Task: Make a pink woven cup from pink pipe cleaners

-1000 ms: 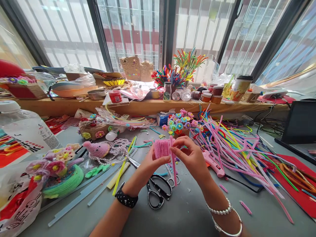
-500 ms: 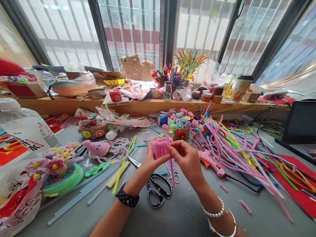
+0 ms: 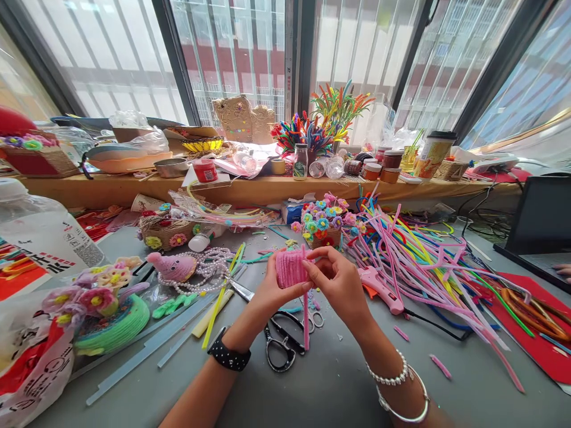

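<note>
Between my hands is a pink coil of pipe cleaner point(image 3: 291, 268), its rows stacked into a small barrel shape. My left hand point(image 3: 269, 292) wraps around its left side and underside. A loose pink pipe cleaner point(image 3: 306, 321) hangs down from the coil's right edge, its short upper end sticking up above. Thumb and forefinger of my right hand point(image 3: 332, 284) pinch that strand against the coil. Just below lie black-handled scissors point(image 3: 280, 351) and a smaller pair of scissors point(image 3: 316, 321). A pink glue gun point(image 3: 383, 291) rests right of my right hand.
Many pink pipe cleaners point(image 3: 428, 291) spread over the right of the table. A flower basket point(image 3: 322, 235) stands behind my hands. Clear glue sticks point(image 3: 147, 351), a pink knitted-looking figure point(image 3: 173, 266) and pearl strings point(image 3: 212, 267) lie left. Another person's hand point(image 3: 564, 270) shows beside a laptop point(image 3: 542, 220).
The hanging strand has swung left and stands straighter against the coil. My right fingers have shifted slightly along it. The whole view has moved a little.
</note>
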A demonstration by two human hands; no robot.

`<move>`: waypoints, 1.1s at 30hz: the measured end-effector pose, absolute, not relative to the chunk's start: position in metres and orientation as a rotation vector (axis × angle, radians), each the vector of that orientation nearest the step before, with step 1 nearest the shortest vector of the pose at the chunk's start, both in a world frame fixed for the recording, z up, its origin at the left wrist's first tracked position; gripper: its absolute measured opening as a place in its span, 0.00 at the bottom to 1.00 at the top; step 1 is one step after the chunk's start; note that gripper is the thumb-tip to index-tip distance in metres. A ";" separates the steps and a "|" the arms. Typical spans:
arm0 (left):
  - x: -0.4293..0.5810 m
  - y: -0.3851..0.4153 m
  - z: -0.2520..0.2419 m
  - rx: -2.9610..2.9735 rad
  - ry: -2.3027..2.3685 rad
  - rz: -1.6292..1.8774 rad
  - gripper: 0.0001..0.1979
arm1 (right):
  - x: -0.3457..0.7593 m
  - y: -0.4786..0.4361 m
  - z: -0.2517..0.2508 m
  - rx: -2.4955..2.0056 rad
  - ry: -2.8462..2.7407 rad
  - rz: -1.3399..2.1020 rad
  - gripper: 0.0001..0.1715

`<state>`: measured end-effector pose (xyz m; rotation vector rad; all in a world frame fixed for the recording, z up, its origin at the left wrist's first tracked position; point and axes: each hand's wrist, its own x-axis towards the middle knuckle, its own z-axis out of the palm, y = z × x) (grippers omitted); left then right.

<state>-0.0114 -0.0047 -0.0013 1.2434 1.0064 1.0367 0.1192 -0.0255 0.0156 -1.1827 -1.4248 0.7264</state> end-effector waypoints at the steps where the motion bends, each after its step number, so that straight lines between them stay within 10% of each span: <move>1: -0.011 -0.005 0.000 1.251 1.009 1.025 0.40 | 0.119 -0.026 0.016 -1.193 -1.438 0.709 0.10; 13: -0.011 -0.004 -0.005 1.257 0.958 1.060 0.36 | 0.124 -0.021 0.012 -1.069 -1.697 0.061 0.14; 33: -0.016 -0.004 -0.001 1.351 0.855 0.905 0.34 | 0.133 -0.016 0.012 -0.991 -1.675 0.251 0.10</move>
